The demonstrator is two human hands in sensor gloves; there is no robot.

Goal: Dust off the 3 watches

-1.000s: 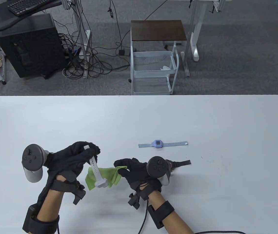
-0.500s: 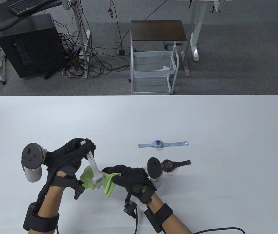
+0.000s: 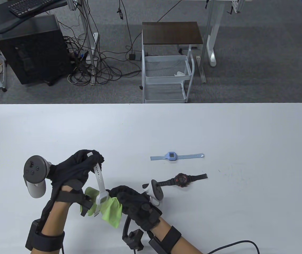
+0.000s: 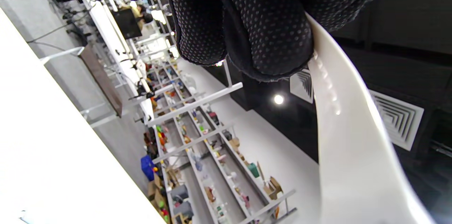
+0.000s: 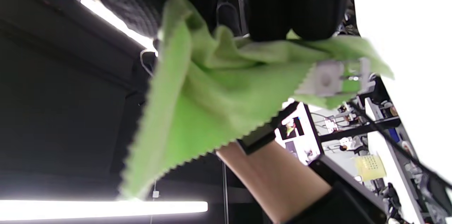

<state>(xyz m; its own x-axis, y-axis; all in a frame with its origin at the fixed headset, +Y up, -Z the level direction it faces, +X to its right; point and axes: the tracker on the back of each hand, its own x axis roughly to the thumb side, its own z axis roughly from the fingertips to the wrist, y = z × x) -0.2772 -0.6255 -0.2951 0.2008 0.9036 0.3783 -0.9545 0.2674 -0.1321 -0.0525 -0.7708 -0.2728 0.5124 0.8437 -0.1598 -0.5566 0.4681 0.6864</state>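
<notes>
Wiping: the white watch (image 3: 100, 185) is being dusted with the green cloth (image 3: 111, 210), held up off the worktop (image 3: 220, 127)
Change: over the last second the right hand (image 3: 133, 205) has drawn back toward the person and rolled over, carrying the cloth from beside the strap down onto the watch's lower end; the left hand (image 3: 74, 169) has barely moved
Meaning: likely the cloth is working down the strap to the face, so the first watch looks partly dusted and the other two untouched
Left hand: fingers curled round the upper end of the white strap, pinching it so that the watch hangs down; the left wrist view shows gloved fingertips (image 4: 268, 33) closed on the strap
Right hand: fingers bunched on the cloth, gripping it against the watch's lower part; the right wrist view shows the cloth (image 5: 197, 97) folded round a white piece of the watch
White watch position: between the two hands, top end in the left, bottom end at the right hand's fingers
Blue watch (image 3: 172, 156): flat on the worktop, beyond and to the right of the right hand, well apart
Black watch (image 3: 181, 180): flat on the worktop, near the right hand on its right side, not touched
</notes>
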